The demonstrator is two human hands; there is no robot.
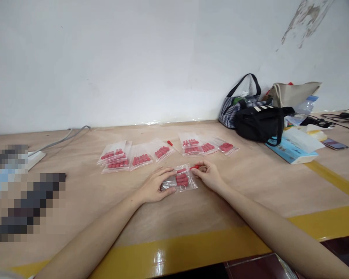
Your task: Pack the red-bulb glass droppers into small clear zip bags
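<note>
A small clear zip bag (182, 181) with several red capsule-shaped pieces lies flat on the tan table (250, 182) in front of me. My left hand (156, 186) rests on the bag's left end, fingers curled over it and pressing it down. My right hand (207, 173) pinches one red piece (195, 167) at the bag's upper right edge. Beyond, several filled bags of red pieces lie in a row: a left group (119, 157), a middle bag (162, 151) and a right group (205, 146). A single loose red piece (170, 143) lies between them.
At the back right stand a striped tote (235, 106), a black bag (258, 122), a beige bag (293, 93), a water bottle (304, 108), a blue-and-white packet (293, 149), a phone (334, 144) and cables (343, 116). A white power strip (36, 157) lies at left. Yellow tape (192, 250) edges the table.
</note>
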